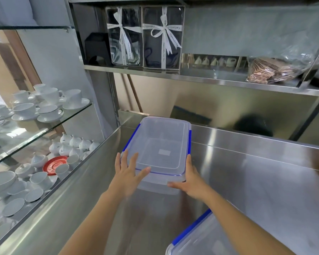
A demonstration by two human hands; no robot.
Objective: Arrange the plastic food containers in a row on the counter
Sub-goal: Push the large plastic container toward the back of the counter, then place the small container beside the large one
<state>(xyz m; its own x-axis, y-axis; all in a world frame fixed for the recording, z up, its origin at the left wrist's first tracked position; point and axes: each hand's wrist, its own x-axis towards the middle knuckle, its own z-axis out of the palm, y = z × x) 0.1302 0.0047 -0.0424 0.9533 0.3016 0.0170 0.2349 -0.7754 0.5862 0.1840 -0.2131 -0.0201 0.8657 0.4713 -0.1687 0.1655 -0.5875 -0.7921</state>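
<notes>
Stainless worktop (247,181) with the clear blue-clipped container (160,144) sitting toward its back left corner; white cups (44,103) on glass shelves (72,118) run along the left edge. A second container (201,238) pokes in at the near edge. Left hand (128,173) lies flat on the lid's near corner, right hand (191,181) presses the other near corner, fingers straight.

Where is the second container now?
The second container lies at the bottom edge of the head view, on the steel counter, beside the right forearm.

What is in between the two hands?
The near end of the lidded clear container; the left hand and right hand touch its corners. Head view shows it.
</notes>
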